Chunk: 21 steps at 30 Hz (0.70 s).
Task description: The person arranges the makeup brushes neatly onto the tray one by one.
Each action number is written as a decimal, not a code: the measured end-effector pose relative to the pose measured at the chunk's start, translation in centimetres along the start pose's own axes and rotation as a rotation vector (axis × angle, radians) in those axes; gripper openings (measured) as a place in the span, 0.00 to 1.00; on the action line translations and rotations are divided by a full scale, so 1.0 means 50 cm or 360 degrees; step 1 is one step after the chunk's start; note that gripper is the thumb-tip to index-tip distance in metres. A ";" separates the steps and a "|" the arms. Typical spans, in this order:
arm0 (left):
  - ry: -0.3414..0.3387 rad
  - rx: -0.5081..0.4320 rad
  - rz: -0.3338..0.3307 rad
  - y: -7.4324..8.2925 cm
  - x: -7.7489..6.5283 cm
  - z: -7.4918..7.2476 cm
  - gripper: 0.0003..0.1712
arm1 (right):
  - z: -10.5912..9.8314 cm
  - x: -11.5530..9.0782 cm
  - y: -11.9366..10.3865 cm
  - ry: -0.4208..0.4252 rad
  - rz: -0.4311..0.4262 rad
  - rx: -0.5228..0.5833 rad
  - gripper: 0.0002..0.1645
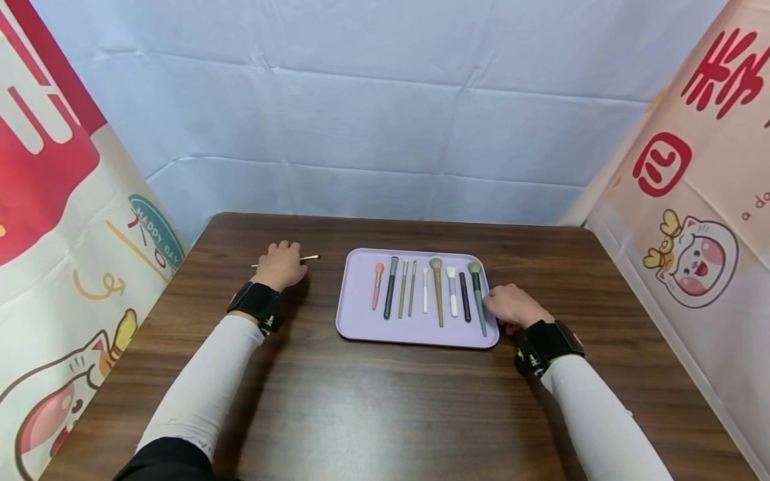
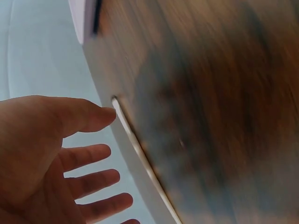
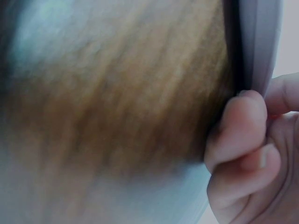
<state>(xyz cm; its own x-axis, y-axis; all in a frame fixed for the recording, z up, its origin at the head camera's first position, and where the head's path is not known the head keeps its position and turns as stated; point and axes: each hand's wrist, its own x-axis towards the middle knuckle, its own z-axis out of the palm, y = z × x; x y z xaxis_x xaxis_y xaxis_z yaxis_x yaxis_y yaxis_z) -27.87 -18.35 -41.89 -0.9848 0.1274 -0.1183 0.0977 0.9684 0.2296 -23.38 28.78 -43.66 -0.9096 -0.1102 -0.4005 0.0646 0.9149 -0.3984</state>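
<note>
My left hand (image 1: 281,266) reaches over a thin makeup brush (image 1: 311,258) lying on the table left of the tray. In the left wrist view its fingers are spread, with the thumb tip beside one end of the brush (image 2: 145,161). My right hand (image 1: 514,307) is at the right edge of the lilac tray (image 1: 361,327). The right wrist view shows its curled fingers (image 3: 243,121) gripping the tray's rim (image 3: 259,42). Several makeup brushes lie side by side on the tray, from a pink one (image 1: 377,286) at left to a green-handled one (image 1: 478,297) at right.
The brown wooden table (image 1: 361,414) runs beneath both arms. Behind it hangs a pale blue cloth (image 1: 361,120). Printed curtains stand along the left (image 1: 78,287) and right (image 1: 680,267) sides.
</note>
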 end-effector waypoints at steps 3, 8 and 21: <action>-0.0003 0.0010 -0.0006 -0.016 0.003 0.003 0.32 | 0.000 0.000 0.000 -0.0005 0.0011 0.0009 0.19; -0.0008 0.0035 -0.0018 -0.038 0.005 0.005 0.31 | 0.001 0.000 -0.001 0.0008 -0.0004 -0.0016 0.20; 0.0016 0.0098 0.0070 -0.056 0.006 0.012 0.27 | 0.003 0.000 -0.002 0.0028 -0.0029 -0.0036 0.21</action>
<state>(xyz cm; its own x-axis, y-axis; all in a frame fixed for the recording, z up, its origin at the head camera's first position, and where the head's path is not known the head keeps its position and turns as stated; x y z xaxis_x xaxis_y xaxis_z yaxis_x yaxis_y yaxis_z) -28.35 -20.89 -43.16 -0.9807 0.1681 -0.0994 0.1491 0.9733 0.1745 -23.35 28.65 -43.74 -0.9176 -0.1201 -0.3789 0.0390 0.9215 -0.3865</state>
